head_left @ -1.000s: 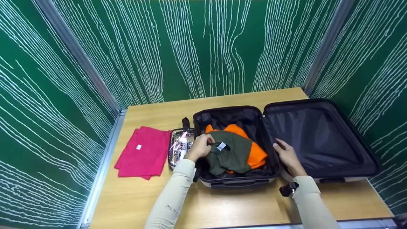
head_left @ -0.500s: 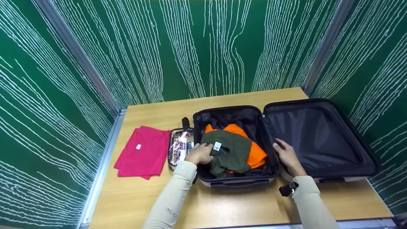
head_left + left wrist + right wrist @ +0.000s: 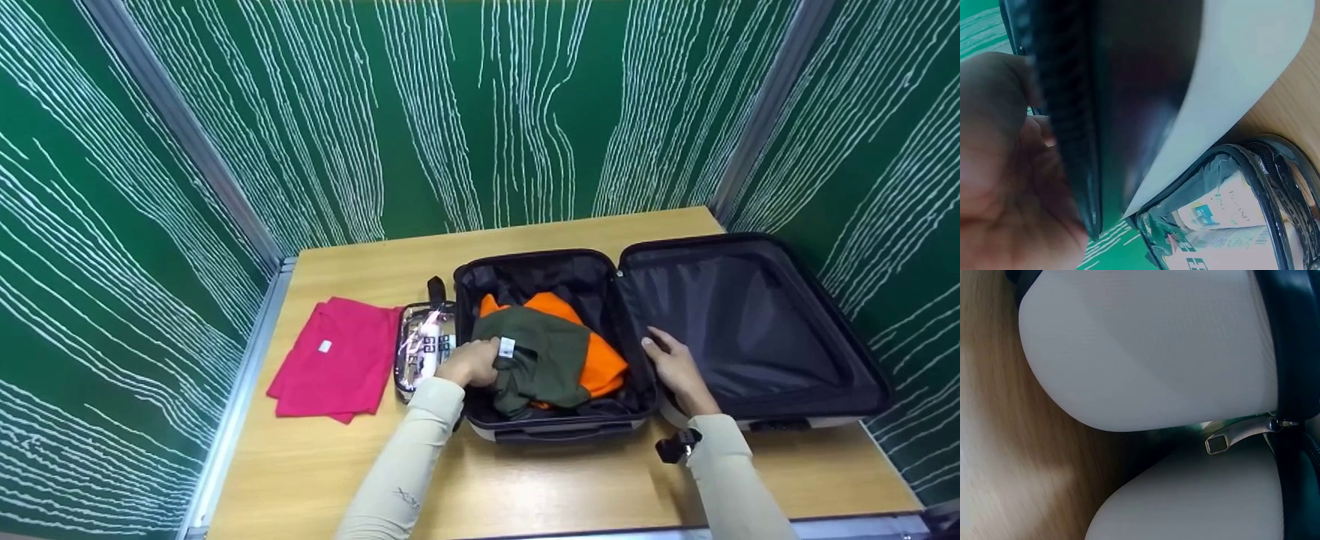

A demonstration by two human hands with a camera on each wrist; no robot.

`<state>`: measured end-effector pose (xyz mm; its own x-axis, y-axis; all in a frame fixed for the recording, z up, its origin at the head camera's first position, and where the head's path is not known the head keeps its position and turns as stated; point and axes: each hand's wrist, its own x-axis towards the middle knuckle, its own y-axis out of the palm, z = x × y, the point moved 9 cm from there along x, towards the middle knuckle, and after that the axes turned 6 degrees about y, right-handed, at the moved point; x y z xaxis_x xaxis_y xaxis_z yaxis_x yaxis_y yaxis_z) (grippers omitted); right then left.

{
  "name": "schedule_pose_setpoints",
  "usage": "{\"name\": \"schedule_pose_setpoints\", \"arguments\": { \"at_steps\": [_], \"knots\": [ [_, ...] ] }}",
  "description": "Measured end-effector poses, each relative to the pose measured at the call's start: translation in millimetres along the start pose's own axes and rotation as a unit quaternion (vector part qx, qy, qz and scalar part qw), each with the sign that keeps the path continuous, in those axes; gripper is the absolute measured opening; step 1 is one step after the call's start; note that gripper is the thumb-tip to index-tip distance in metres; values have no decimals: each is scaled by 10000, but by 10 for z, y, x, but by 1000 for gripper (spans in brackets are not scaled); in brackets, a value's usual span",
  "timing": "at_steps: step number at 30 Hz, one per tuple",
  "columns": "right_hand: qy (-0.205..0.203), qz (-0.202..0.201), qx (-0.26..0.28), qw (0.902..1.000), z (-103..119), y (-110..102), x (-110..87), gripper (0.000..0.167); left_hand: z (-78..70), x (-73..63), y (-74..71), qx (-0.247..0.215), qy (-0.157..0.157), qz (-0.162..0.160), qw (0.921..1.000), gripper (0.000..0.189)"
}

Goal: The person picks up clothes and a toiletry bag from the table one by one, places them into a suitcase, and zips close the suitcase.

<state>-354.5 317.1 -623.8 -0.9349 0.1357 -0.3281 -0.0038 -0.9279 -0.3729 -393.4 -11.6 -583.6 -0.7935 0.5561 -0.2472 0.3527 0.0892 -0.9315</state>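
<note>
In the head view, my left hand (image 3: 474, 363) reaches over the left rim of the open suitcase (image 3: 574, 424). It grips the dark green shirt (image 3: 553, 346) beside a white label; the fingertips are partly hidden. The shirt lies crumpled over an orange garment (image 3: 603, 367) in the suitcase's left half. My left palm (image 3: 1022, 202) and the black zip edge fill much of the left wrist view. Resting at the inner edge of the suitcase lid (image 3: 757, 337), my right hand (image 3: 679, 369) has loosely bent fingers. The right wrist view shows only pale shells and a zipper pull (image 3: 1235, 434).
A clear toiletry bag (image 3: 427, 345) with black trim stands against the suitcase's left side. Left of it lies a folded pink shirt (image 3: 337, 367) on the wooden table (image 3: 540, 495). Green walls (image 3: 420, 120) with white lines enclose the back and sides.
My left hand has lowered from the lifted shirt fabric, loosened, then closed near the label. The label has shifted left and lies beside my fingers. My right hand has stayed put.
</note>
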Motion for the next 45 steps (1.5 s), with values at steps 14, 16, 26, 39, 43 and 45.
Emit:
{"name": "schedule_pose_setpoints", "arguments": {
  "at_steps": [14, 16, 26, 39, 43, 45],
  "knots": [
    [15, 32, 2, 10000, -1, -5, 22, 64, 46, 16, -6, -477, 369, -430, 9973, 59],
    [13, 40, 4, 10000, -1, 3, 23, 64, 64, 3, -38, -842, 459, -665, 9932, 54],
    [-103, -91, 46, 9999, 3, -18, 48, 62, 378, -200, -488, -2502, 755, -2754, 9251, 24],
    [-29, 2, 56, 10000, -13, -17, 32, 63, 1829, -957, -322, -1963, -2635, -3344, 8833, 27],
    [-56, -18, 55, 10000, -1, -3, 32, 62, 2106, -1083, 121, -1732, -3236, -2130, 9055, 45],
    [-59, -48, 64, 10000, -2, -12, 31, 62, 2165, -1094, 297, -1658, -3289, -1775, 9126, 59]
  ]
}}
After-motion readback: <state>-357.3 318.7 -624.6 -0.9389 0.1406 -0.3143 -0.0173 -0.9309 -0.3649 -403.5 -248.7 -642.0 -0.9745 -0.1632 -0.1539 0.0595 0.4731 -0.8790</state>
